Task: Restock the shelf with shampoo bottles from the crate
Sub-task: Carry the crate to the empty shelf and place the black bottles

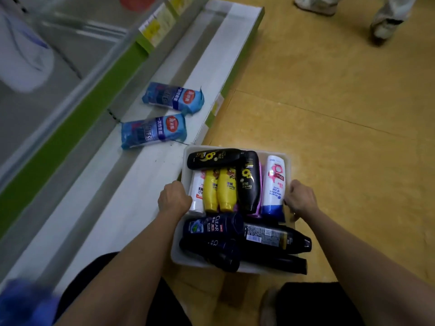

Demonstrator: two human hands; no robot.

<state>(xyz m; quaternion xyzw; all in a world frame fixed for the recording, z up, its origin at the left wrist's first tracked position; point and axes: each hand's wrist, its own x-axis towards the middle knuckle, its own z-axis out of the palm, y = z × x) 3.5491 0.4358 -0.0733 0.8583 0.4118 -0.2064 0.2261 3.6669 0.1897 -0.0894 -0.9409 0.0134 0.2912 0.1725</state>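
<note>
Low in the frame, dark-clothed knees (313,302); just above, left hand (174,198) and right hand (300,200) curled over opposite rims of the white crate (235,267), heaped with shampoo bottles (227,189) at lower centre. Left of it, the bottom shelf (141,180) with two blue packets (154,130), one perhaps in the way. Risk, as judged: dark bottles (277,236) overhanging the near rim, likely to slide out if tipped.
</note>
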